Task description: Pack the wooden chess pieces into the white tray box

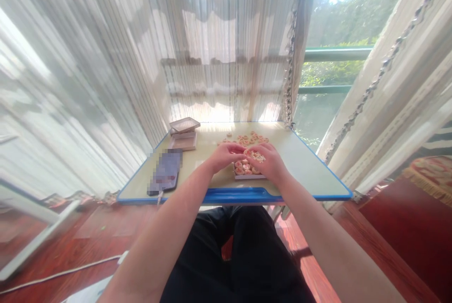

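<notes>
A shallow open box [250,176] near the table's front edge holds several Chinese chess pieces [239,170], round pale discs with red markings. From the left, my left hand [226,156] reaches over the box; its fingers are stretched out and the thumb lies apart below them, with the tips close to the right hand's. My right hand [270,160] curves over the box's right side, thumb and forefinger closed about a piece at its upper part. Both hands hide part of the box. Behind them more loose chess pieces [252,138] lie spread on the table.
The pale table [307,171] has a blue rim and a blue front trough [236,194]. Two shallow box parts [183,141] sit at the back left. A blurred phone [165,171] with a cable [160,197] lies at the left. Curtains [226,34] hang behind the table.
</notes>
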Available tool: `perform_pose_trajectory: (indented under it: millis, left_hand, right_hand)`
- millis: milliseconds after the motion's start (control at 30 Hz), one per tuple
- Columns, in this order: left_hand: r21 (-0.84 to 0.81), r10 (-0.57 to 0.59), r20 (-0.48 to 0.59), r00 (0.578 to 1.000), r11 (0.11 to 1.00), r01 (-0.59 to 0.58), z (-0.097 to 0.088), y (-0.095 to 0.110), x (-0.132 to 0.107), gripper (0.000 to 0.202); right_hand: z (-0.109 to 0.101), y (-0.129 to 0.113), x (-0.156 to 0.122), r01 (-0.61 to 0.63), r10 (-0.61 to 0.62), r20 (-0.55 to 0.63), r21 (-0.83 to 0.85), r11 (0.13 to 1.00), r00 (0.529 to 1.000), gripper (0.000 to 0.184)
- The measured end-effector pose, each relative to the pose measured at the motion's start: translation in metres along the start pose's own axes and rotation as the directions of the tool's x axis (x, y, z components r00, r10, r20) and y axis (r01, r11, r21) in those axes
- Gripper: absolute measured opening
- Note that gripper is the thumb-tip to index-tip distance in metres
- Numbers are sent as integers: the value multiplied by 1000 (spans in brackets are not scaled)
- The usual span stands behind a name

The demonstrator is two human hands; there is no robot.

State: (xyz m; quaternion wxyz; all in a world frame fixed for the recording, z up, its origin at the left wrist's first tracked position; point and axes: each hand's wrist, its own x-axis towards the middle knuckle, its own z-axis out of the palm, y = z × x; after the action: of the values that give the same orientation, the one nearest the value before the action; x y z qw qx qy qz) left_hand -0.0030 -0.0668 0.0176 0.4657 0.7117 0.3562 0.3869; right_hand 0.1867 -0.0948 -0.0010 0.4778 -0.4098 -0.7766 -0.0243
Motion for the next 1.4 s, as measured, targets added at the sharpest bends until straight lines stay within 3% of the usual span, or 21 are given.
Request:
perform_pose_trajectory:
  millis: [67, 167, 233, 300, 633, 1100, 1400]
  left_hand:
    - [87, 16, -128, 992, 996, -5, -1, -2, 1, 29]
    - [414, 159, -363, 918, 910, 6, -5, -11, 4, 23]
    - [633, 298, -391, 871, 774, 19, -6, -17, 6, 20]
    - [739, 374, -360, 855, 674, 16, -6, -22, 7, 20]
    - [683, 266, -524, 809, 699, 212, -12, -24, 9, 23]
    - [721, 277, -493, 825, 660, 210, -9, -19, 5, 23]
    - [721, 283, -485, 828, 665, 195, -9, -19, 5, 24]
  right_hand:
    - [-2, -1, 1, -34, 35, 19, -13, 999, 999, 18]
    - [-4, -2, 1, -96, 99, 85, -31, 995, 991, 18]
    - [-4, -1, -1, -112, 116, 140, -39, 993, 983, 16]
    - [-3, 0, -2, -103, 110, 191, -45, 994, 975, 16]
    - [0, 2, -6, -60, 83, 250, -98, 993, 965, 20]
    - [-1, -1, -6, -48, 62, 257, -63, 997, 965, 10]
    - [-1, -3, -6, -52, 64, 257, -53, 997, 964, 14]
